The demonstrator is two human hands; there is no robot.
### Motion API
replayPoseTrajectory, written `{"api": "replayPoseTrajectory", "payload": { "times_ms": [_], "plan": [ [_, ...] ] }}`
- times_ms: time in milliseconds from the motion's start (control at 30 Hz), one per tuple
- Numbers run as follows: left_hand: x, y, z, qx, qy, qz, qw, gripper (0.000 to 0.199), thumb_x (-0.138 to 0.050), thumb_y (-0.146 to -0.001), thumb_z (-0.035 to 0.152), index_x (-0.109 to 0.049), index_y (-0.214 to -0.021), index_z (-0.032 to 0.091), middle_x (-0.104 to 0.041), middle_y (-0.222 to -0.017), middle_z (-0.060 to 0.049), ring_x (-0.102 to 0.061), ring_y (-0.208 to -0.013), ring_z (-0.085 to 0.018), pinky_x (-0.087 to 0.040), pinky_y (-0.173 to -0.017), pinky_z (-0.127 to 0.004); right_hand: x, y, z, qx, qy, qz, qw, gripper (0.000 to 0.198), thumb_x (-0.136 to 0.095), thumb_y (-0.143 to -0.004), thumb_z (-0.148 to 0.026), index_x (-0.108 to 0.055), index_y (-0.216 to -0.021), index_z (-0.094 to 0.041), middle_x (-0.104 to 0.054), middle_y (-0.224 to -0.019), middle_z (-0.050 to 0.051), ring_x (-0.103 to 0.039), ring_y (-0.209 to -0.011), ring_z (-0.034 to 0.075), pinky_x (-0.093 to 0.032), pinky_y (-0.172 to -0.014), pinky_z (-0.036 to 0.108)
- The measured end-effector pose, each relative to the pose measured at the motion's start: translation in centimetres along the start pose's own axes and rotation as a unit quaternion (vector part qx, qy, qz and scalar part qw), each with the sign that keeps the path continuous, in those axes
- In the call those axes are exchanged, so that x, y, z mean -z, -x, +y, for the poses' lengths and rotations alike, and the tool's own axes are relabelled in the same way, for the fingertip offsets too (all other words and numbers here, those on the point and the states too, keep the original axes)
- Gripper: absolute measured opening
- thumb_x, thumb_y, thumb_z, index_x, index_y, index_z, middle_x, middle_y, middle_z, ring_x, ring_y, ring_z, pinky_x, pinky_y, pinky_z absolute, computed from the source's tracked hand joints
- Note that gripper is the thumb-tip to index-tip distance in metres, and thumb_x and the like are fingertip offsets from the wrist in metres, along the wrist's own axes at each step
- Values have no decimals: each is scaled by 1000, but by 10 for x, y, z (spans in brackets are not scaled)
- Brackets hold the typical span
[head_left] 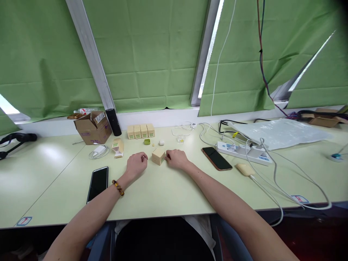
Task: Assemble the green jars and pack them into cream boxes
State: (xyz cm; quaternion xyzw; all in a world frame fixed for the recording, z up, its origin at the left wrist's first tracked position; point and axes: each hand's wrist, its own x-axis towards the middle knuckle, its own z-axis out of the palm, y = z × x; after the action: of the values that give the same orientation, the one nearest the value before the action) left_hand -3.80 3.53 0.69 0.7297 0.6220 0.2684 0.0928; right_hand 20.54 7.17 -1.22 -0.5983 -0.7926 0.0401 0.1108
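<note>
A small tan cardboard box [158, 156] stands on the table between my two hands. My left hand [136, 164] rests on the tabletop to its left, fingers curled in, a little apart from the box. Just right of the box lies my right hand [176, 158], also curled into a loose fist; whether its knuckles touch the box I cannot tell. Behind the box are a small green container [147, 141], a white cylindrical piece [161, 143], a tiny yellowish piece [153, 145] and a clear round dish [181, 139]. Several similar boxes [140, 131] stand in a row farther back.
An opened small box [117, 148], a coiled white charger [99, 151] and a phone [98, 184] lie to the left. A carton [94, 128] and black cylinder [113, 122] stand behind. Rightward are another phone [216, 158], a power strip [244, 153] and loose cables.
</note>
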Motion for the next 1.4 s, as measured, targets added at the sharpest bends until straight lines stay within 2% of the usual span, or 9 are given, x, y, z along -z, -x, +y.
{"api": "replayPoseTrajectory", "payload": {
  "times_ms": [400, 500, 600, 700, 933, 1133, 1233, 1333, 1400],
  "plan": [
    [-3, 1, -4, -32, 33, -16, 999, 28, -52, -86, 17, -60, -112, 25, -73, -83, 0, -67, -78, -21, -45, -70, -31, 5, 2, -4, 1, 40, -27, 999, 28, -54, -99, -47, -68, -100, -23, -77, -101, 10, -72, -90, 27, -43, -73, 32],
    [-5, 0, -4, -67, 44, -10, 997, 35, -56, -86, 20, -55, -121, 24, -74, -106, -5, -69, -91, -22, -50, -88, -38, 2, 1, -4, -1, 38, -22, 999, 28, -53, -100, -46, -68, -101, -22, -77, -102, 11, -72, -91, 27, -43, -73, 32],
    [-5, 2, 1, -128, 20, 6, 992, 52, -60, -85, 21, -47, -135, 24, -63, -136, -11, -64, -117, -28, -43, -109, -51, -1, 1, -4, -5, 35, -16, 999, 29, -52, -101, -46, -68, -101, -23, -77, -101, 11, -72, -92, 27, -43, -73, 32],
    [-2, 5, 11, -178, 0, -2, 984, 63, -60, -85, 20, -39, -144, 24, -52, -150, -14, -50, -137, -33, -39, -113, -56, -1, 1, -4, -9, 32, -11, 999, 30, -51, -102, -48, -68, -101, -23, -77, -101, 11, -72, -91, 27, -43, -75, 32],
    [1, -9, 24, -234, -77, -53, 968, 71, -65, -82, 16, -37, -147, 21, -51, -149, -16, -47, -141, -34, -41, -113, -51, -4, 2, -4, -11, -13, 4, 1000, 28, -55, -99, -46, -67, -94, -22, -76, -95, 12, -71, -89, 28, -42, -75, 34],
    [1, -27, 30, -209, -121, -112, 964, 75, -72, -81, 27, -38, -147, 18, -57, -143, -18, -53, -136, -36, -44, -110, -48, -2, 2, 3, 0, -60, 13, 998, 11, -62, -93, -31, -63, -101, -24, -75, -96, 6, -69, -85, 24, -43, -72, 32],
    [4, -21, 26, -189, -110, -104, 970, 74, -70, -81, 24, -38, -147, 18, -58, -141, -19, -55, -134, -36, -46, -106, -46, 4, 4, 8, 55, -181, 27, 982, 37, -65, -87, -22, -54, -121, -27, -71, -110, 2, -67, -87, 18, -46, -73, 29],
    [9, -8, 14, -174, -110, -90, 974, 68, -66, -82, 19, -40, -145, 18, -58, -139, -18, -55, -131, -35, -46, -105, -47, 6, 9, 3, 134, -329, 32, 934, 63, -71, -81, -23, -42, -137, -29, -63, -131, 5, -66, -91, 17, -51, -75, 30],
    [13, 2, 4, -168, -108, -88, 976, 62, -64, -84, 20, -42, -142, 19, -57, -139, -17, -55, -131, -34, -45, -107, -48, 5, 10, -7, 153, -342, 28, 927, 77, -76, -78, -24, -36, -145, -29, -57, -140, 8, -65, -92, 17, -52, -80, 32]
  ]
}}
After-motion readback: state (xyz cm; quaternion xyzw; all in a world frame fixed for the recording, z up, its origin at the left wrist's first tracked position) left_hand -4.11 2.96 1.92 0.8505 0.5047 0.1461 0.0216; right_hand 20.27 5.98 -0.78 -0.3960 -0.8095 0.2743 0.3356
